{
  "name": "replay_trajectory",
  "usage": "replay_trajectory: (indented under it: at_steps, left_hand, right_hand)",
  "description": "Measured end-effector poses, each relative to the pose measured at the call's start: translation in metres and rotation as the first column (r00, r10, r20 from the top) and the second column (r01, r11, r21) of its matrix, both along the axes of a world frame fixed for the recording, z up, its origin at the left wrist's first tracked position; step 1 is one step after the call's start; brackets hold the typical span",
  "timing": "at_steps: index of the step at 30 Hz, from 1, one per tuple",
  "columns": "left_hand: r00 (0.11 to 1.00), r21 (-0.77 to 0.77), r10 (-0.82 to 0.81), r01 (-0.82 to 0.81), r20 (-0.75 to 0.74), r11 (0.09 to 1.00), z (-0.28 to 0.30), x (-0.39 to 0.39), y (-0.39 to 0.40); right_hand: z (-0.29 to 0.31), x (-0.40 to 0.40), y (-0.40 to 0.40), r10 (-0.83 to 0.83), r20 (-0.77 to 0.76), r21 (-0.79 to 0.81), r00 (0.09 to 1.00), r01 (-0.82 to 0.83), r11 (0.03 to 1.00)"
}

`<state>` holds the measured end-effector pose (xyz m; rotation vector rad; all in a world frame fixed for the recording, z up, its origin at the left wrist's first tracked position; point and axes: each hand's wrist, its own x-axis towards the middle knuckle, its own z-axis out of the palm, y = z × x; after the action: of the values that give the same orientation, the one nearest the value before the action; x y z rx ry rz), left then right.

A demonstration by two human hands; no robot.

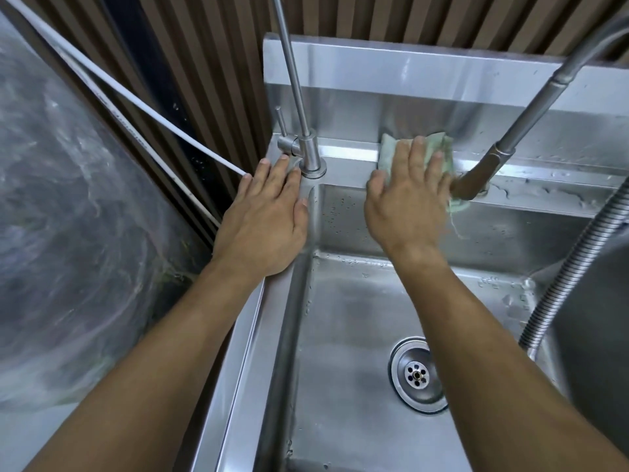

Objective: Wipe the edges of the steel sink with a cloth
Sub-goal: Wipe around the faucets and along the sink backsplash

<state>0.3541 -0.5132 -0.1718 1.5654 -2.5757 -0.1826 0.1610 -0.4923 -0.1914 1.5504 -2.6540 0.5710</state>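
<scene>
Where the slatted wall (211, 63) meets the back of the steel sink (340, 335), the basin is seen from above, filling the lower middle and right of the view. A raised back panel (425, 68) runs along its far edge, and beads of water are scattered over the far rim toward the right corner. At the far right a large bent tap (503, 144) is set on the far rim, and a ribbed metal hose (575, 270) is hung down along the right edge into the basin. In the far left corner a thin tap (308, 144) is mounted upright. A white cable (136, 100) is stretched across the wall to that same corner. The drain (417, 373) is set in the basin floor, nearer the near edge.

The left hand (269, 216) is laid flat on the left rim just beside the thin tap's base, fingers straight and spread, nothing held. The right hand (405, 199) is pressed palm down, with straight fingers, on a pale green cloth (439, 144), which is spread on the far rim between the two taps. Its right corner is draped over the rim's inner edge beside the bent tap's base.
</scene>
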Motion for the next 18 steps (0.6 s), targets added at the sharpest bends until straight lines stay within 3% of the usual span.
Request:
replay_trajectory:
  at_steps: [2, 6, 8, 9, 11, 13, 14, 16, 18]
  left_hand:
    - [1.0, 0.003, 0.004, -0.004, -0.004, 1.0, 0.0, -0.001, 0.0]
    - [1.0, 0.021, 0.007, -0.007, -0.016, 1.0, 0.001, -0.001, 0.0]
    - [1.0, 0.021, 0.003, -0.002, -0.018, 1.0, 0.001, 0.0, 0.0]
    - [1.0, 0.017, 0.0, 0.001, -0.018, 1.0, 0.001, 0.0, 0.0]
    - [1.0, 0.013, 0.0, 0.001, -0.016, 1.0, 0.001, 0.0, 0.0]
    - [1.0, 0.016, 0.002, -0.002, -0.007, 1.0, 0.002, 0.0, 0.0]
    - [1.0, 0.021, 0.001, -0.001, -0.007, 1.0, 0.002, 0.0, 0.0]
    - [1.0, 0.029, 0.002, -0.001, -0.014, 1.0, 0.002, 0.001, 0.0]
    - [1.0, 0.031, 0.007, -0.006, -0.021, 1.0, 0.001, 0.001, 0.0]
  right_hand:
    - [-0.001, 0.019, -0.012, 0.028, -0.029, 0.005, 0.999, -0.028, 1.0]
    - [0.005, 0.025, -0.013, 0.254, -0.129, -0.061, 0.959, -0.263, 0.963]
    - [0.023, 0.007, -0.004, 0.207, -0.049, -0.185, 0.977, -0.212, 0.96]
    - [0.036, -0.003, -0.001, 0.161, 0.063, -0.273, 0.985, -0.138, 0.952]
    - [0.065, -0.012, 0.002, 0.154, 0.206, -0.557, 0.966, -0.014, 0.83]
    - [0.078, -0.004, -0.008, 0.219, 0.005, -0.702, 0.976, -0.152, 0.695]
    - [0.074, 0.001, -0.018, 0.246, -0.178, -0.645, 0.953, -0.302, 0.702]
    - [0.046, 0.0, -0.037, 0.351, -0.492, -0.321, 0.796, -0.541, 0.777]
    - [0.021, -0.014, -0.047, 0.505, -0.575, -0.016, 0.643, -0.627, 0.779]
